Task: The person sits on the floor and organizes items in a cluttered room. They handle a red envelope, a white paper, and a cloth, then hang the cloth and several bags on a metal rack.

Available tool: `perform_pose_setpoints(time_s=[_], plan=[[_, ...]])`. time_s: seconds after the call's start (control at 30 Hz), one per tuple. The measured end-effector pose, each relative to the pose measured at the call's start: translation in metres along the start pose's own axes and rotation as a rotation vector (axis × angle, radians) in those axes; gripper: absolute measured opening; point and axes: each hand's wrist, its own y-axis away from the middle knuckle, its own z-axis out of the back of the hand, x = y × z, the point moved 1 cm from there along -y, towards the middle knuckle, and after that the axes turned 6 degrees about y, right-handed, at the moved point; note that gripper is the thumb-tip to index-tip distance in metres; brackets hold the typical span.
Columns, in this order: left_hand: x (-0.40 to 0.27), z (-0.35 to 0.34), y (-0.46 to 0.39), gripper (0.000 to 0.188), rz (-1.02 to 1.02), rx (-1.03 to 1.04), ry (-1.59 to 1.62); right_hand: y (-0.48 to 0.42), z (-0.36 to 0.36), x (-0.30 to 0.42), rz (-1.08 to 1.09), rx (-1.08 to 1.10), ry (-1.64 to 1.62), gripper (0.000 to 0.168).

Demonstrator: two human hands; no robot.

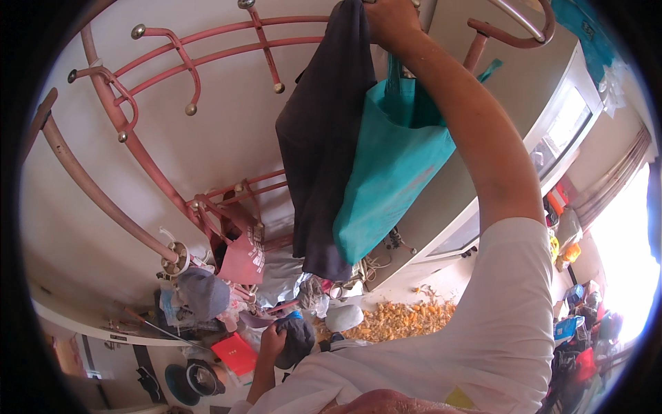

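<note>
High at the top edge, my right hand [391, 23] is closed at the upper end of a dark garment [331, 134]; its fingertips are partly cut off by the frame. Beside the garment hangs a teal fabric bag [395, 160] with its mouth gaping, below my raised forearm. Down near my waist, my left hand [273, 341] grips a dark grey cloth item [296, 341], perhaps a cap, with a blue edge. Both hanging things are in front of a pink metal coat rack [222, 57] with ball-tipped hooks.
Lower on the rack hang a pink bag [243, 256] bearing writing and a grey cap [204, 294]. A pale cabinet [496, 103] stands at the right. Corn cobs [406, 321] lie heaped on the floor. A red bag [235, 353] and a round bin [204, 376] are at lower left.
</note>
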Motion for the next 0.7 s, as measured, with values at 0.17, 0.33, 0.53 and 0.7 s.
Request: perform_pose_setpoints(time_s=[0.17,0.33,0.53,0.7], plan=[[-0.014,-0.004,0.000,0.032,-0.010,0.009,0.027,0.004,0.018,0.000,-0.032,0.049,-0.099,0.014],[-0.009,-0.013,-0.002,0.032,0.007,0.044,0.030,0.027,0.060,-0.012,0.005,-0.094,-0.170,0.013],[0.013,-0.014,-0.010,0.033,-0.059,0.053,0.009,0.118,0.090,-0.062,-0.213,-0.406,-0.174,0.015],[-0.009,-0.011,-0.019,0.033,-0.045,0.097,-0.037,0.199,0.097,-0.098,-0.754,-0.314,-0.458,0.021]])
